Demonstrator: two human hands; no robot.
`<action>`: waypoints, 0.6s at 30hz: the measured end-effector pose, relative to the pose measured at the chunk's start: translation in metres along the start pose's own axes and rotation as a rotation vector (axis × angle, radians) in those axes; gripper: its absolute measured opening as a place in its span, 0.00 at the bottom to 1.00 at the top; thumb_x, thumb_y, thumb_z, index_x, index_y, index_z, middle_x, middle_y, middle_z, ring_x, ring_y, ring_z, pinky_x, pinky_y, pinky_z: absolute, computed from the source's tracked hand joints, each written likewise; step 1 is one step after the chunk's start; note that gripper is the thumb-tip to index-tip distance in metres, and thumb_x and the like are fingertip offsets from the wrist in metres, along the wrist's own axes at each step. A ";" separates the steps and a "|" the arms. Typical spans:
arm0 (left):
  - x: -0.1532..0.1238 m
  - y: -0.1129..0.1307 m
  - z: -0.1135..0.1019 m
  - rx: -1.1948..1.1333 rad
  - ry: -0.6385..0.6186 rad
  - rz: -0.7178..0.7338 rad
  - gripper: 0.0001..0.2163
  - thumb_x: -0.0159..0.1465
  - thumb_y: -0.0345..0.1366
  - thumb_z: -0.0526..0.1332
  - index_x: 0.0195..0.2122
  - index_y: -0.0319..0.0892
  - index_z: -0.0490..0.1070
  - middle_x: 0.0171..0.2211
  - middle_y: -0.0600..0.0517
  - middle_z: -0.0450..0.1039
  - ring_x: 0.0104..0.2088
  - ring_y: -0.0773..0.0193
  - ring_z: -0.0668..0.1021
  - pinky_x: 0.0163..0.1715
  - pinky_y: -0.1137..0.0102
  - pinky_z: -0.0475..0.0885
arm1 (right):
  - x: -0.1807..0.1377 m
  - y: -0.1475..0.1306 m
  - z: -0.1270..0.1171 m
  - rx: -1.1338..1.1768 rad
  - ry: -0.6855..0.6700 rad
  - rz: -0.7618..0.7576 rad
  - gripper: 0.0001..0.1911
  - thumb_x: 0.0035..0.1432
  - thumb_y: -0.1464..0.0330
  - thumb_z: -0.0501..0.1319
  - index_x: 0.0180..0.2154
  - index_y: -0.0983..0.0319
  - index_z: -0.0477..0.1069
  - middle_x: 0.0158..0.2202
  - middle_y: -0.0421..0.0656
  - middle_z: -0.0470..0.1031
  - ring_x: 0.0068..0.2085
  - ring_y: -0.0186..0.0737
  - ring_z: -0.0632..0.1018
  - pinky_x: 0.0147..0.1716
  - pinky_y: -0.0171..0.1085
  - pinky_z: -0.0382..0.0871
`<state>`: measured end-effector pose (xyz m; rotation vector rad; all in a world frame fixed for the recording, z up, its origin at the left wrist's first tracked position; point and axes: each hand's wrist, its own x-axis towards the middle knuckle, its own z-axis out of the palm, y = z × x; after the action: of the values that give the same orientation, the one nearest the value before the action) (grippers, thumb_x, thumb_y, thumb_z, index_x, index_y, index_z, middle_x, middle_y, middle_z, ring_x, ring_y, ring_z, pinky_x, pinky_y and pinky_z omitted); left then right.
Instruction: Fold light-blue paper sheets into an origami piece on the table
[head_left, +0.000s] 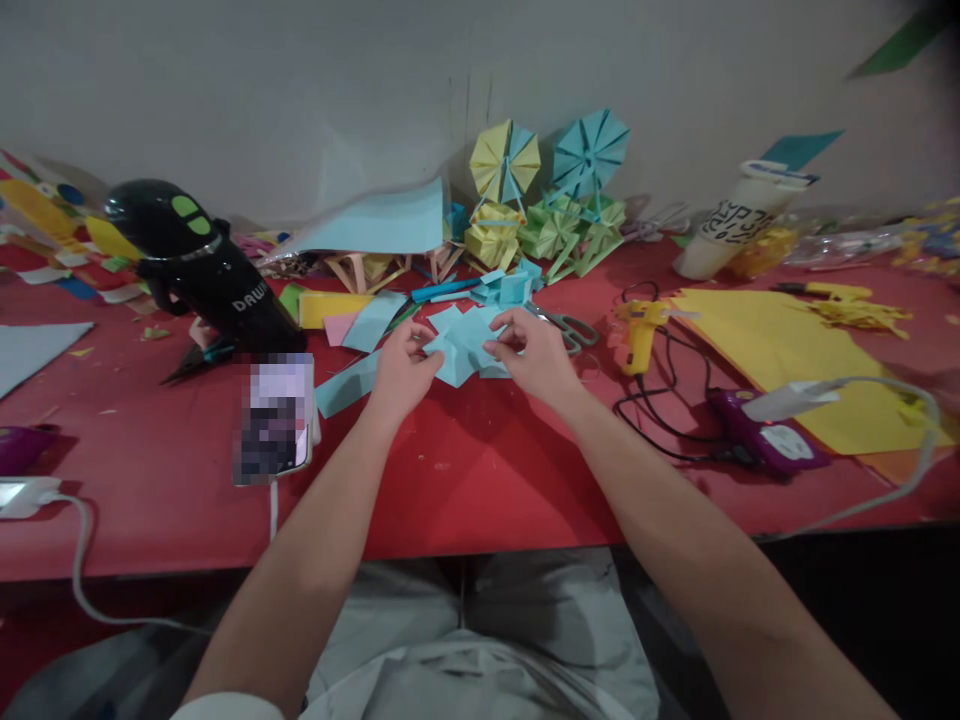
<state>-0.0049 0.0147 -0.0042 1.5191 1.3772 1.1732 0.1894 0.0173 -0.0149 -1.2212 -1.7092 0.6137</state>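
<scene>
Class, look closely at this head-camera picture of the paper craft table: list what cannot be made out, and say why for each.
1. Phone screen: pixelated, head view.
2. Folds of the light blue paper piece: partly covered by the left hand and right hand.
3. White bottle lettering: too small and blurred.
4. Purple object: cut off by the left edge.
5. Scissors: blades hidden behind the right hand.

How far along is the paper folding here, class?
Done: folded paper fans stand by the wall. In hand: the left hand and right hand pinch a light blue folded piece. Left: a flat yellow sheet and blue sheet lie unfolded.
</scene>
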 end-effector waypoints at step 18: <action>0.002 -0.006 0.000 0.121 0.010 0.029 0.07 0.51 0.33 0.65 0.32 0.40 0.74 0.33 0.51 0.76 0.27 0.68 0.71 0.32 0.69 0.68 | -0.003 0.002 0.010 -0.015 -0.032 0.021 0.08 0.56 0.65 0.62 0.31 0.58 0.63 0.23 0.38 0.71 0.26 0.36 0.73 0.29 0.37 0.65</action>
<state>-0.0066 0.0176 -0.0093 1.6248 1.4603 1.1339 0.1822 0.0163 -0.0224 -1.2473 -1.7322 0.6371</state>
